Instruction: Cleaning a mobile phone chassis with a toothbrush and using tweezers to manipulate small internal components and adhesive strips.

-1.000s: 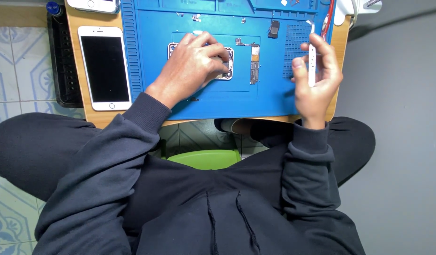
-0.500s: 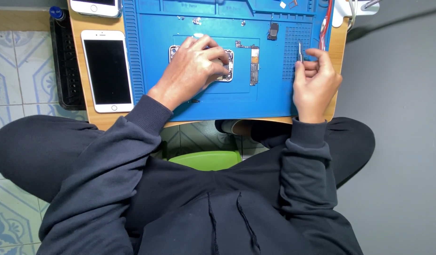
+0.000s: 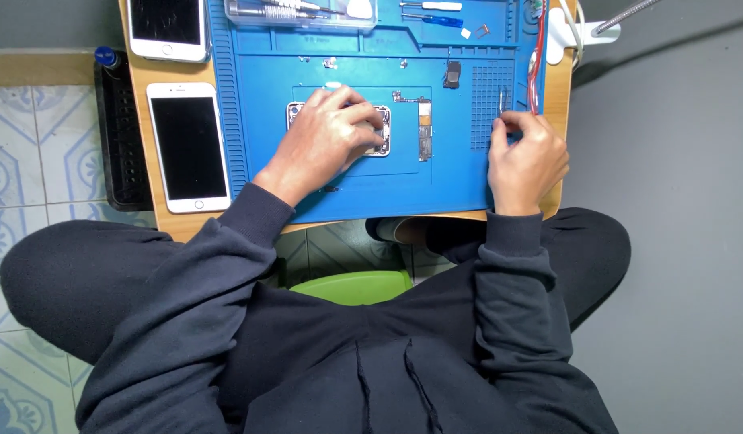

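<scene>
My left hand (image 3: pixel 327 141) lies over an opened phone body (image 3: pixel 379 133) in the middle of the blue repair mat (image 3: pixel 347 193), fingers curled on it and holding it down. My right hand (image 3: pixel 528 157) rests at the mat's right edge, its fingertips pinched on a thin metal tool (image 3: pixel 502 100) that points away from me along the mat. Between the two hands a narrow circuit board (image 3: pixel 424 133) lies flat on the mat.
A white phone (image 3: pixel 188 146) lies face up left of the mat, with another phone (image 3: pixel 166 28) behind it. A clear parts tray (image 3: pixel 299 12), screwdrivers (image 3: pixel 432 20), a small black part (image 3: pixel 452 74) and a red cable (image 3: pixel 539 56) sit at the back. A black box (image 3: pixel 118 137) stands left; a green stool (image 3: pixel 351 285) is under me.
My right hand has come down from holding the tool upright to resting on the mat's right edge. The left hand has stayed on the phone body.
</scene>
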